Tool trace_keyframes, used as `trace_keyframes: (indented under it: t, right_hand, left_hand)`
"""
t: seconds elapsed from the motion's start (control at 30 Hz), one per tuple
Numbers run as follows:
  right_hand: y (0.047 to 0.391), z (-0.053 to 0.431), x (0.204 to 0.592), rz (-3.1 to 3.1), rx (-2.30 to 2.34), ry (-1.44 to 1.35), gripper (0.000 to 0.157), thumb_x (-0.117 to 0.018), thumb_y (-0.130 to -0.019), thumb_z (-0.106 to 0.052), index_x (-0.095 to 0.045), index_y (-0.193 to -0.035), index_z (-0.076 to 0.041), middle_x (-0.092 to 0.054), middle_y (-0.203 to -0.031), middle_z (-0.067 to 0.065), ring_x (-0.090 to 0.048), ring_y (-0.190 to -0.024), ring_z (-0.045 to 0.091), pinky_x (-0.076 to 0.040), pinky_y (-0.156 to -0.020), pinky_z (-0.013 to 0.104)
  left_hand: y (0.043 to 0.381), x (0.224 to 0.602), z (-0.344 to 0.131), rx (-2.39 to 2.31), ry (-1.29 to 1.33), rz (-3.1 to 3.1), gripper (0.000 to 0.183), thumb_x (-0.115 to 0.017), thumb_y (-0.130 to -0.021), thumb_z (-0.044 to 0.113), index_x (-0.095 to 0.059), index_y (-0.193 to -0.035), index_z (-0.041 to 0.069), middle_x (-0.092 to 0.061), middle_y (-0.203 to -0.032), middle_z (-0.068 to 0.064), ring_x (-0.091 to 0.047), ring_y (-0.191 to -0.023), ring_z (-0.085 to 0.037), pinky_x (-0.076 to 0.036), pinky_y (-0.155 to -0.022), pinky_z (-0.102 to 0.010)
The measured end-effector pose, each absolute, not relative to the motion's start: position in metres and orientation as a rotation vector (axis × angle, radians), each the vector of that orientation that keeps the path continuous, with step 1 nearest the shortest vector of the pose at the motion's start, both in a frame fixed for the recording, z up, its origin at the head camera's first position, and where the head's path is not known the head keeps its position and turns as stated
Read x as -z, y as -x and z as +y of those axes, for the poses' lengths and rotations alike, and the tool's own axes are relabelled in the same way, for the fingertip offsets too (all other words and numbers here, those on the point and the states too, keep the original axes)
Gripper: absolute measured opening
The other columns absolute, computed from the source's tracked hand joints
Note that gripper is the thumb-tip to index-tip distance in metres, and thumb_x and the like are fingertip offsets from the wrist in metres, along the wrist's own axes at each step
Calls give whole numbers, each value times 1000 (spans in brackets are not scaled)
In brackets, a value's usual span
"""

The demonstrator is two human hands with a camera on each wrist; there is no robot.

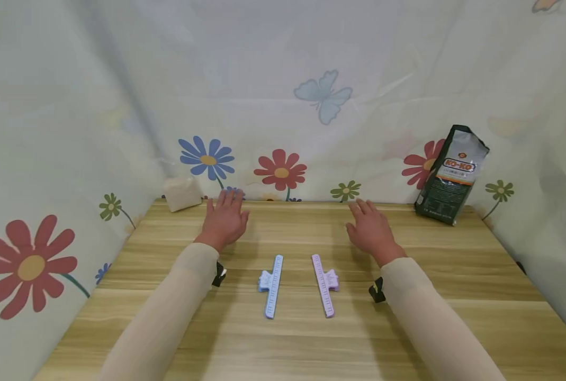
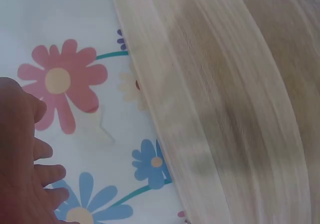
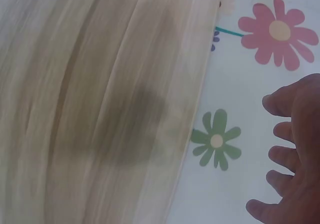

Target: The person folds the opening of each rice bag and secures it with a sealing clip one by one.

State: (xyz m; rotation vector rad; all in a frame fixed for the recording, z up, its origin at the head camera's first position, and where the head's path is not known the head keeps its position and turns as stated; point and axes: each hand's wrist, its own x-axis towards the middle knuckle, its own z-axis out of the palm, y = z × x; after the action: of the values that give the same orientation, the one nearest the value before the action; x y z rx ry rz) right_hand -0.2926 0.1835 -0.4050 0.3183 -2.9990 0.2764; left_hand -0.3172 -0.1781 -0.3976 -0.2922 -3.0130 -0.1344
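Two ruler-edged bag clips lie on the wooden table [image 1: 292, 349] between the forearms. The blue clip [image 1: 273, 287] is on the left and the purple clip [image 1: 323, 286] on the right, their grips facing outward. Beyond them, the left hand [image 1: 223, 219] reaches toward the back edge with fingers extended, holding nothing. Likewise the right hand [image 1: 371, 228] is stretched out and holds nothing. In the wrist views, the left hand [image 2: 20, 159] and the right hand [image 3: 297, 159] show spread fingers with no object among them.
At the back right a dark KO-KO bag [image 1: 449, 177] leans upright near the curtain. A small whitish block-like packet [image 1: 182, 194] sits at the back left corner. A flowered curtain [image 1: 244, 63] stands behind the table and along its sides.
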Motion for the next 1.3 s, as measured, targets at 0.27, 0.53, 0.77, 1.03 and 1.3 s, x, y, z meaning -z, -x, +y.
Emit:
trace_keyframes:
  t: [0.27,0.53,0.77,1.03,1.3]
  right_hand:
    - [295,164,403,-2986,-301,-364,58,-51,-98,-28,-34,-149,-4,-28,-156,21,-23,-145,42,-29,-110,62]
    - [301,142,405,-2967,-296,-417,58,-50,-99,-29,-33,-150,-7,-29,-156,19,-23,-145,42,-30,-111,60]
    - [304,124,404,-2972,-323,-435,59,-50,-99,-30,-33,-150,-8,-28,-157,16,-23,-146,40,-29,-112,60]
    - [307,109,405,-2947,-311,-477,58,-51,-98,-29,-34,-149,-9,-31,-156,16,-26,-145,39,-31,-111,58]
    - [306,91,403,-2931,-327,-512,57,-52,-98,-28,-35,-149,-8,-32,-156,16,-28,-144,38,-31,-112,57]
  left_hand:
    - [317,396,-194,127,260,-3027,62,-29,-104,38,-15,-155,6,-19,-160,-19,-11,-148,-41,-9,-115,-66]
    - [315,392,-211,135,202,-3059,63,-27,-104,39,-12,-155,6,-15,-160,-21,-7,-148,-42,-10,-115,-66]
    - [314,390,-225,133,158,-3073,64,-26,-104,39,-10,-155,4,-13,-160,-21,-7,-149,-42,-10,-115,-66]
    - [311,388,-236,165,130,-3084,63,-28,-104,37,-10,-154,2,-12,-160,-23,-8,-148,-43,-9,-114,-67]
    - [310,384,-251,164,69,-3086,63,-27,-104,36,-9,-154,1,-11,-160,-24,-6,-148,-43,-7,-115,-67]
